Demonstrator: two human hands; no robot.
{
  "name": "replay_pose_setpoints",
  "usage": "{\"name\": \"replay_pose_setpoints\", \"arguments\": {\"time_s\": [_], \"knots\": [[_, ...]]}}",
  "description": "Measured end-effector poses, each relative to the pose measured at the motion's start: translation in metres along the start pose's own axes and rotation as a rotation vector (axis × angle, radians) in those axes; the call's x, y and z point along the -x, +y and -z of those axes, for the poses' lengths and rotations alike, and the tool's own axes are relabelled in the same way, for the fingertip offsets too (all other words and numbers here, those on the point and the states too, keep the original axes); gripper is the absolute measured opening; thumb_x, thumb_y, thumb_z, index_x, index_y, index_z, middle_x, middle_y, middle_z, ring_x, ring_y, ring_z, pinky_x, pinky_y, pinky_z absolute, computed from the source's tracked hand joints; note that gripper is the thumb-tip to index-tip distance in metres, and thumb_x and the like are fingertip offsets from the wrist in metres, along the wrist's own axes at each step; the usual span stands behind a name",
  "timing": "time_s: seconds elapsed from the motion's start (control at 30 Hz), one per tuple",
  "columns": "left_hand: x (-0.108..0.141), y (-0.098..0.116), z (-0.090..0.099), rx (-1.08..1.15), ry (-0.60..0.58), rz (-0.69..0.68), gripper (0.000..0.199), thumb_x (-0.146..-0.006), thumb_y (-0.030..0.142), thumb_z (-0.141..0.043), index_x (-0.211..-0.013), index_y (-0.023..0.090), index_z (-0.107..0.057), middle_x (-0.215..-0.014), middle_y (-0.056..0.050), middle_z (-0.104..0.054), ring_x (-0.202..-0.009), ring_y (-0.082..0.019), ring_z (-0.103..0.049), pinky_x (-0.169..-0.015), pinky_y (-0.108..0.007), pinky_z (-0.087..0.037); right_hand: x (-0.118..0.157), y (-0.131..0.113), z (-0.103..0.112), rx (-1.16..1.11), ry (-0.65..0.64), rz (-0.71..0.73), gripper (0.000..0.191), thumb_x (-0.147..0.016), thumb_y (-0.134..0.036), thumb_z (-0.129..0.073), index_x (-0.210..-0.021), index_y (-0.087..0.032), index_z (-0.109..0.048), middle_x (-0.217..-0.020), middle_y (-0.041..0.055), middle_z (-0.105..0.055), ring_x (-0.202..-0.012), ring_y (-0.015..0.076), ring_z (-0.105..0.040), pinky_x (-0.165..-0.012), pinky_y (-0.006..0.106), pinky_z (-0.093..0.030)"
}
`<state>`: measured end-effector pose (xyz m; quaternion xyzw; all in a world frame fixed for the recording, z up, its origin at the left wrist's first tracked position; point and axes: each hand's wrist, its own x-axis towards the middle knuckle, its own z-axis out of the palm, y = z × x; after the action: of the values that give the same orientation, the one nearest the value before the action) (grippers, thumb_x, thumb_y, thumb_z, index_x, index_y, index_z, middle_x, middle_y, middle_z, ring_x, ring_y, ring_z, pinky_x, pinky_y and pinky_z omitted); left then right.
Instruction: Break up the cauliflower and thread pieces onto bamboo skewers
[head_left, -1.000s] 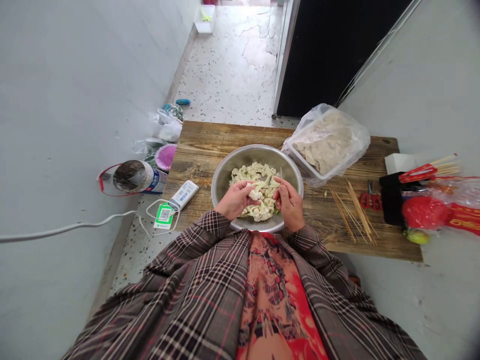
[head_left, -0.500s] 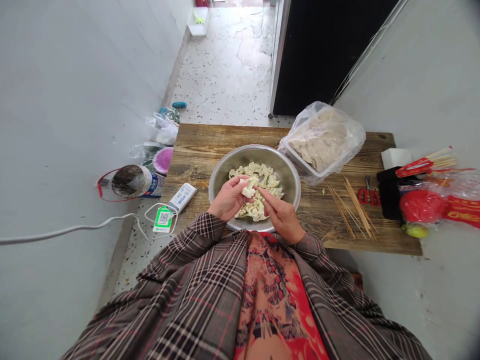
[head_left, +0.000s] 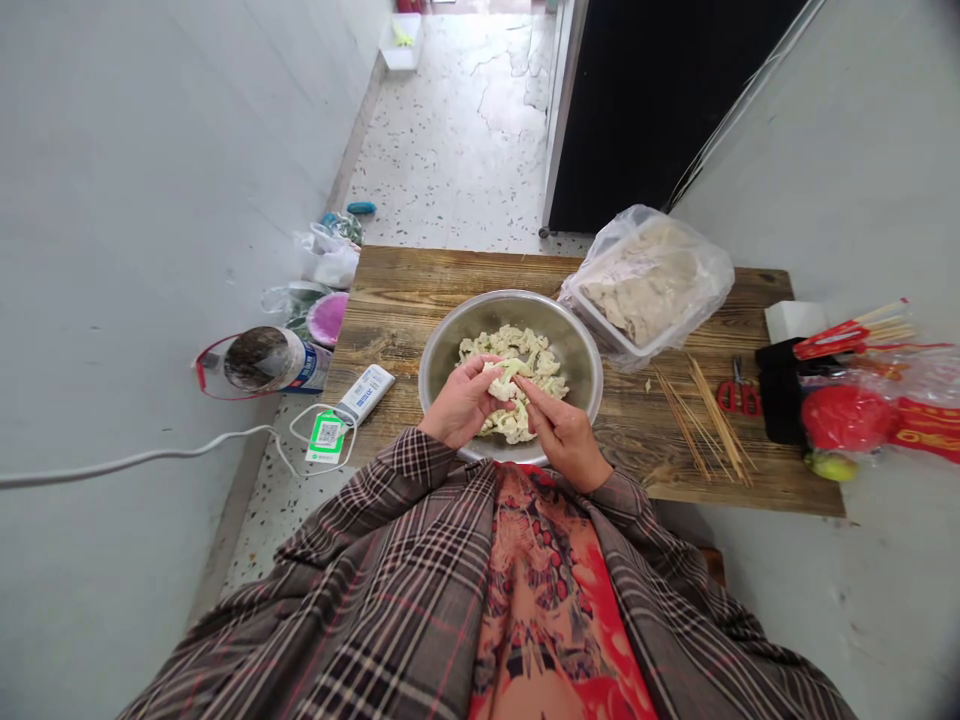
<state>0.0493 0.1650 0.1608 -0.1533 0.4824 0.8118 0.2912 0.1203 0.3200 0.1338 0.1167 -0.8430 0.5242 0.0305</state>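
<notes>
Over a wide steel basin, my left hand is closed around a pale cauliflower floret. My right hand meets the floret from the right, its fingers pinched together with the index finger stretched toward the stem. Whatever sits in that pinch is mostly hidden by the fingers. Below both hands, cauliflower pieces cover much of the basin's bottom.
The wooden table also bears a bagged tub of pale slices, bamboo skewers and red-handled scissors. At left are a white device, a green code card and a paint bucket. Walls flank both sides.
Both hands stay together over the basin; the floret has turned slightly in my left fingers. The whole view has shifted a little.
</notes>
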Motion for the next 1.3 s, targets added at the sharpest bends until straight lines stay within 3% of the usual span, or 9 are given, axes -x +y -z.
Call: {"name": "replay_pose_setpoints", "arguments": {"time_s": [0.13,0.33,0.5,0.9,1.07,1.3], "knots": [[-0.001,0.001,0.001,0.042,-0.014,0.047,0.021,-0.075,0.018,-0.068,-0.091,0.014,-0.055,-0.073,0.000,-0.062,-0.057,-0.010,-0.061,-0.050,-0.022,-0.056,0.000,-0.004,0.002,0.076,-0.010,0.016,0.047,-0.097,-0.024,-0.036,-0.144,-0.025,-0.040,-0.129,0.0064,-0.060,-0.112,0.0198,-0.060,-0.099,0.037,-0.047],[-0.002,0.001,0.003,0.052,-0.026,0.085,0.020,-0.076,0.018,-0.067,-0.092,0.015,-0.054,-0.076,-0.001,-0.064,-0.061,-0.011,-0.064,-0.053,-0.022,-0.056,-0.001,-0.006,0.004,0.148,-0.016,-0.026,0.047,-0.097,-0.024,-0.038,-0.143,-0.027,-0.042,-0.120,0.0074,-0.064,-0.100,0.0205,-0.064,-0.093,0.036,-0.051],[0.000,-0.001,0.004,0.030,-0.026,0.029,0.026,-0.072,0.020,-0.071,-0.092,0.015,-0.054,-0.077,0.000,-0.063,-0.062,-0.011,-0.063,-0.054,-0.024,-0.057,-0.003,-0.007,0.004,0.093,0.010,-0.009,0.045,-0.097,-0.023,-0.039,-0.141,-0.026,-0.045,-0.119,0.0073,-0.065,-0.099,0.0197,-0.064,-0.090,0.035,-0.052],[0.003,-0.001,0.002,0.005,-0.009,-0.009,0.031,-0.070,0.024,-0.073,-0.093,0.015,-0.054,-0.081,-0.001,-0.064,-0.066,-0.011,-0.063,-0.057,-0.024,-0.057,-0.003,-0.008,0.004,-0.007,0.020,0.023,0.046,-0.096,-0.020,-0.038,-0.142,-0.027,-0.043,-0.133,0.0046,-0.058,-0.115,0.0184,-0.059,-0.099,0.036,-0.047],[0.007,-0.002,0.001,-0.113,-0.005,-0.121,0.032,-0.068,0.029,-0.075,-0.090,0.016,-0.055,-0.076,0.002,-0.059,-0.064,-0.009,-0.057,-0.058,-0.025,-0.055,-0.002,-0.005,0.006,0.013,0.009,0.006,0.044,-0.096,-0.022,-0.040,-0.139,-0.025,-0.048,-0.127,0.0067,-0.062,-0.109,0.0191,-0.061,-0.095,0.036,-0.049],[0.011,-0.002,0.003,-0.427,0.022,-0.255,0.024,-0.073,0.030,-0.071,-0.089,0.015,-0.061,-0.061,0.005,-0.048,-0.053,-0.005,-0.043,-0.051,-0.017,-0.042,0.003,0.001,0.007,-0.014,-0.006,-0.002,0.037,-0.095,-0.024,-0.044,-0.130,-0.024,-0.058,-0.122,0.0068,-0.066,-0.109,0.0195,-0.062,-0.096,0.037,-0.049]]}}
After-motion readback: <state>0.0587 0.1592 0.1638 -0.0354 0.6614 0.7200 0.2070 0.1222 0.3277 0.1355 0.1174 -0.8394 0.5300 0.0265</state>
